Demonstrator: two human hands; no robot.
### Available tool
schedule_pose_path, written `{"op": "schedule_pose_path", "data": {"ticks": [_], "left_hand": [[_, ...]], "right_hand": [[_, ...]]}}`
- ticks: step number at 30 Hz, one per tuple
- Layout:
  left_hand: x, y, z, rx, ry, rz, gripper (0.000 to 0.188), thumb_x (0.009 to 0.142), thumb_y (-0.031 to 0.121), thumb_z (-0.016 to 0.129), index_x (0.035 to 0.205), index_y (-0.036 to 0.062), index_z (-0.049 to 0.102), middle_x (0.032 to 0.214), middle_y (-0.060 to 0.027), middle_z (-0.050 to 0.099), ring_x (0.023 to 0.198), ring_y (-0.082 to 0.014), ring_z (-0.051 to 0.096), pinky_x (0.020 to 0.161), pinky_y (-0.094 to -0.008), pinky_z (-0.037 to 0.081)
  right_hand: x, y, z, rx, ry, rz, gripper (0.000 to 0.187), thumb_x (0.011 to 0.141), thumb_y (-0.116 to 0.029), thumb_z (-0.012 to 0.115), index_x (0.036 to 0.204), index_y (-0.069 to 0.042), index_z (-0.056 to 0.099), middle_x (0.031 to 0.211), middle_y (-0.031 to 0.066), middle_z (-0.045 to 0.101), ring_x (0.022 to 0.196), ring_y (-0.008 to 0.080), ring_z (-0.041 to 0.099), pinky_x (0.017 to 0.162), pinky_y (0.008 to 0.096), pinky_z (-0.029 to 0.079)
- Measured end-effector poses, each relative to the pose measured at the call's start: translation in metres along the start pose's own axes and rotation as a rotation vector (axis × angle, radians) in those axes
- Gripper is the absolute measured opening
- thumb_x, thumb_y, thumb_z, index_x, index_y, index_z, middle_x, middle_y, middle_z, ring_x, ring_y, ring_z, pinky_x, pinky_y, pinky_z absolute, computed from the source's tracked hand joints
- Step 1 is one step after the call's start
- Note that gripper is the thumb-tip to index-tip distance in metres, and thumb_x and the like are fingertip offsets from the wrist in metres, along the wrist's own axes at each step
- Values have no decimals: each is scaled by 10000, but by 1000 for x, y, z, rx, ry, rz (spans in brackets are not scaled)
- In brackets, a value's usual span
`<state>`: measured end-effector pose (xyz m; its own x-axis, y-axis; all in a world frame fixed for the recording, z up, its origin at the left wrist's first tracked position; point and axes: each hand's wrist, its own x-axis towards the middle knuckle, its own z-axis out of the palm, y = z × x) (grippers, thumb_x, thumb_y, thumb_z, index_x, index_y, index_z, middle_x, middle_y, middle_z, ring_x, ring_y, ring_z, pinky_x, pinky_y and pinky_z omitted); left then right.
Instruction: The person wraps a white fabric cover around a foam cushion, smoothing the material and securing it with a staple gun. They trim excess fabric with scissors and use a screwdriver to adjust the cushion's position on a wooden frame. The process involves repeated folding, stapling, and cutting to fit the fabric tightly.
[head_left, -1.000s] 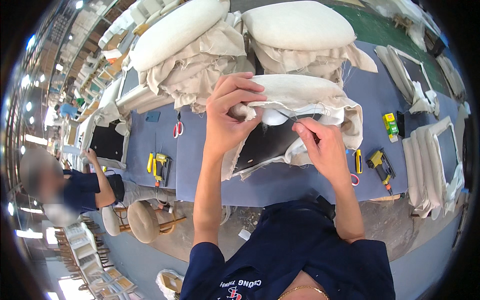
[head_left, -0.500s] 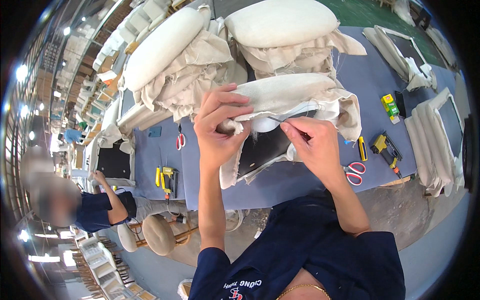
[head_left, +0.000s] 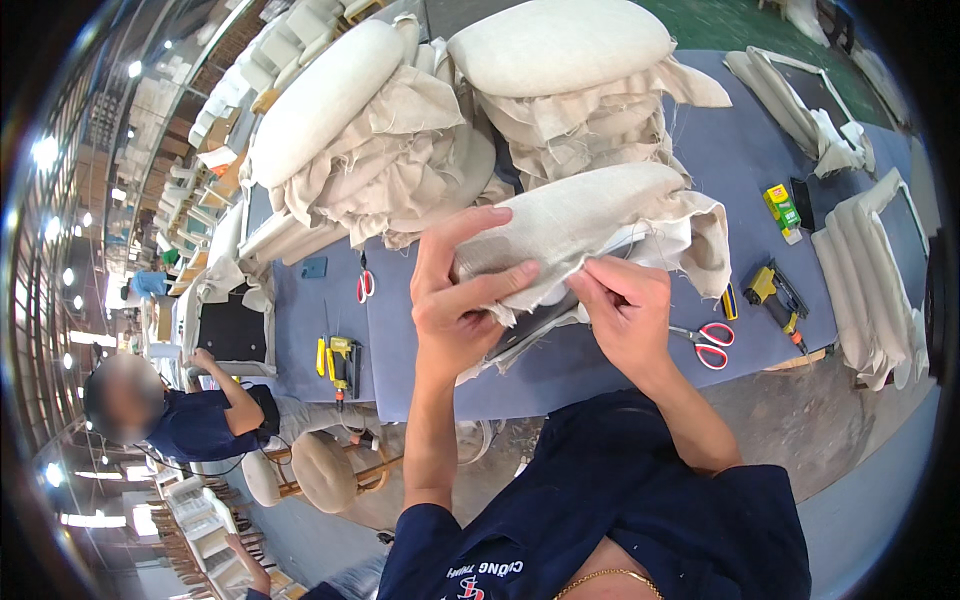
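In front of me a beige upholstered cushion (head_left: pixel 570 215) stands tilted on the blue-grey table, its loose, frayed fabric edge turned toward me and a dark underside partly showing. My left hand (head_left: pixel 460 290) grips its left end, index finger over the top and thumb pressed on the fabric near the edge. At the middle of the edge, my right hand (head_left: pixel 628 305) is closed in a pinch on the fabric. Whether a thin tool is still in those fingers is hidden. Red-handled scissors (head_left: pixel 713 345) lie just right of my right hand.
Stacked beige cushions (head_left: pixel 560 50) rise behind the work. To the right lie a yellow cutter knife (head_left: pixel 730 302), a staple gun (head_left: pixel 777 300) and a green-yellow box (head_left: pixel 782 212). Another staple gun (head_left: pixel 343 365) and scissors (head_left: pixel 364 285) lie left. A co-worker (head_left: pixel 205 420) handles a cushion far left.
The cushion has tipped, hiding more of its dark underside. My left thumb has moved onto the front of the fabric. The thin dark tool in my right fingers no longer shows.
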<state>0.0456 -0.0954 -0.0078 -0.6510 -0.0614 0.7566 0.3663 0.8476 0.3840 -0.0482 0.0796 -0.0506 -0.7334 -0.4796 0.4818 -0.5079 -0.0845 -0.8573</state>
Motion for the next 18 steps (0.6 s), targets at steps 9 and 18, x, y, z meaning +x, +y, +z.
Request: {"op": "schedule_pose_path", "data": {"ticks": [9, 18], "left_hand": [[-8, 6, -8, -584, -187, -506, 850, 742, 491, 693, 1371, -67, 572, 1330, -220, 654, 1203, -305, 659, 1059, -389, 471], [-24, 23, 8, -532, -206, -346, 809, 679, 400, 769, 1329, -54, 605, 1346, -244, 649, 1269, -392, 627, 1076, -421, 492]], "right_hand": [[-20, 1, -24, -16, -40, -138, 121, 826, -9, 777, 812, 51, 673, 578, 85, 515, 463, 177, 460, 463, 313, 344], [-23, -30, -46, -146, -155, -185, 115, 785, -43, 792, 815, 12, 696, 600, 77, 547, 492, 235, 535, 477, 340, 379]]}}
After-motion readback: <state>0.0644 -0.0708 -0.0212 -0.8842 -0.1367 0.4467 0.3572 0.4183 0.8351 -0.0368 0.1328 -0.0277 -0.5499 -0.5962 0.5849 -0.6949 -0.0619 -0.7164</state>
